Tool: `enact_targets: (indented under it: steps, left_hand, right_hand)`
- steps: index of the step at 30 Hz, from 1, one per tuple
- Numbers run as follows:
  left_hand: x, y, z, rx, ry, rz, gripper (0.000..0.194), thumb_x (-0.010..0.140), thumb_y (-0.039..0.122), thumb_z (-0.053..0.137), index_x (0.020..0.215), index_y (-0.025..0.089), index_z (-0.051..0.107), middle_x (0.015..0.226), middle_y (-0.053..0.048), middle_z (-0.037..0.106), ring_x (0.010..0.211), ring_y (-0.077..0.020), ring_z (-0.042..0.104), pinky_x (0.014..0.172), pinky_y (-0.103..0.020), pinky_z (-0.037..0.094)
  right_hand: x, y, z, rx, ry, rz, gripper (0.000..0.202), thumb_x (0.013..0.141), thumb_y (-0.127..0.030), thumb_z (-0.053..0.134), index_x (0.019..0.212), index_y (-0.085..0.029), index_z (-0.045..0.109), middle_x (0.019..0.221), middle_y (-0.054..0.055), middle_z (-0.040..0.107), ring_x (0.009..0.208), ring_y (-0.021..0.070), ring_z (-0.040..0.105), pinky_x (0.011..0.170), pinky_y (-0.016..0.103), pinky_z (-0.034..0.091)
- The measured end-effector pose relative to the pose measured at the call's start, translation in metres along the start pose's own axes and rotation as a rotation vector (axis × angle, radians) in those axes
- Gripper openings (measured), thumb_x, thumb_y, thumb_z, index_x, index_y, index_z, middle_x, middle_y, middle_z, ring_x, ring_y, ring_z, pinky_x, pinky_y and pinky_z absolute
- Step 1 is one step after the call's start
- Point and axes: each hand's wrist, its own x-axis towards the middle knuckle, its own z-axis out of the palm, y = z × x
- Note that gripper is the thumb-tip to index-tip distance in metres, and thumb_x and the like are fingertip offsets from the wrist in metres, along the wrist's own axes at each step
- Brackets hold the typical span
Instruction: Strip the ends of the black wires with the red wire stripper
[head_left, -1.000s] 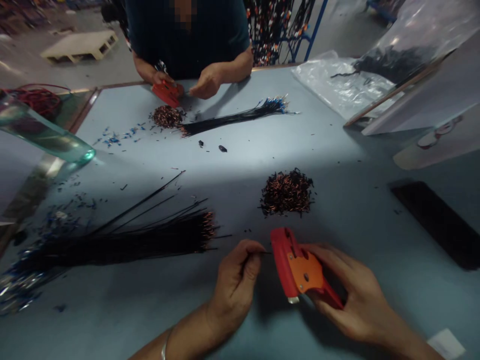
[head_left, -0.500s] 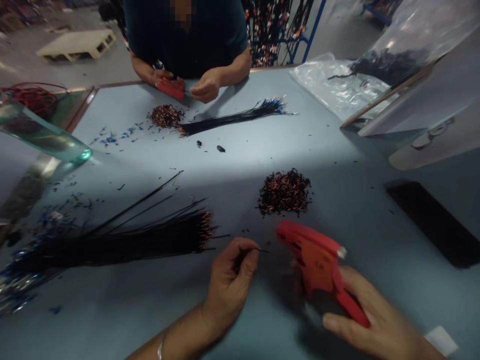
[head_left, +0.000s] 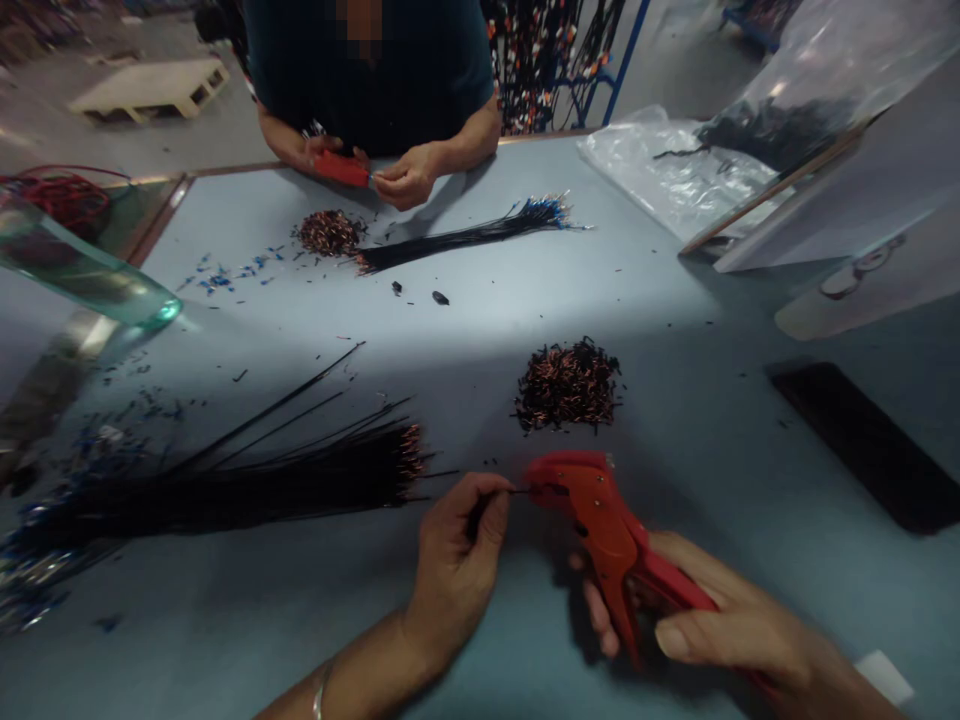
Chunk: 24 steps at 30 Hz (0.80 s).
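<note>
- I have the pale blue-grey table (head_left: 457,375) spread across most of my feed, from 9 round to 3 o'clock.
- Between 11 and 12, I see a co-worker (head_left: 375,100) in a dark top at the far edge, holding a red tool (head_left: 341,168).
- Toward 1 to 2 o'clock, I pick out a clear plastic bag (head_left: 667,160).
- At 8 o'clock I see a black wire bundle (head_left: 262,490), its copper-coloured ends toward 3.
- Between 4 and 5, my right hand (head_left: 712,615) is wrapped round the handles of a red-orange hand tool (head_left: 596,510).
- At 6 o'clock, my left hand (head_left: 461,560) pinches a thin dark wire (head_left: 518,491) between thumb and forefinger.
- The red-orange hand tool leans with its head toward 11 and handles toward 5; I can't tell whether it grips the wire.
- Just off the tool's head, at its 12 o'clock, I see the clippings pile (head_left: 568,385), black and copper-coloured.
- Smallest, the thin dark wire runs toward 3 from my fingertips, reaching the tool's head.
</note>
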Motion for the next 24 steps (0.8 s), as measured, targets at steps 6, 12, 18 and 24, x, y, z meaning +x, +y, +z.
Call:
enact_targets:
  steps: [6, 12, 18, 24]
  left_hand:
    - [-0.002, -0.001, -0.001, -0.007, -0.047, 0.033, 0.014, 0.091, 0.021, 0.053, 0.084, 0.020, 0.065, 0.069, 0.003, 0.060, 0.064, -0.0101, 0.055, 0.061, -0.018, 0.044]
    - [0.000, -0.002, 0.001, -0.047, -0.053, 0.023, 0.013, 0.089, 0.022, 0.056, 0.081, 0.020, 0.065, 0.067, 0.003, 0.059, 0.062, -0.0098, 0.054, 0.059, -0.018, 0.043]
    - [0.000, 0.000, 0.000, -0.082, -0.005, 0.013, 0.013, 0.088, 0.022, 0.056, 0.079, 0.020, 0.065, 0.066, 0.004, 0.058, 0.061, -0.0093, 0.053, 0.059, -0.017, 0.044]
    - [-0.001, 0.000, 0.000, -0.103, -0.064, -0.038, 0.014, 0.089, 0.023, 0.056, 0.079, 0.019, 0.066, 0.066, 0.003, 0.060, 0.062, -0.0098, 0.054, 0.060, -0.017, 0.043]
  right_hand:
    - [0.000, -0.001, 0.001, -0.042, -0.023, -0.038, 0.052, 0.077, -0.046, 0.069, 0.120, -0.019, 0.057, 0.102, 0.014, 0.070, 0.089, 0.0263, 0.070, 0.079, 0.041, 0.056]
    - [0.003, -0.005, 0.000, 0.007, -0.068, -0.071, 0.043, 0.078, -0.038, 0.069, 0.116, -0.019, 0.061, 0.103, 0.013, 0.070, 0.091, 0.0250, 0.070, 0.078, 0.037, 0.057]
    - [0.003, -0.010, 0.004, 0.030, -0.046, -0.054, 0.042, 0.075, -0.037, 0.071, 0.112, -0.018, 0.063, 0.101, 0.011, 0.070, 0.089, 0.0240, 0.070, 0.078, 0.036, 0.056]
    - [0.000, -0.004, 0.000, 0.055, -0.031, 0.019, 0.046, 0.074, -0.036, 0.075, 0.115, -0.018, 0.062, 0.101, 0.011, 0.069, 0.090, 0.0240, 0.069, 0.080, 0.038, 0.055]
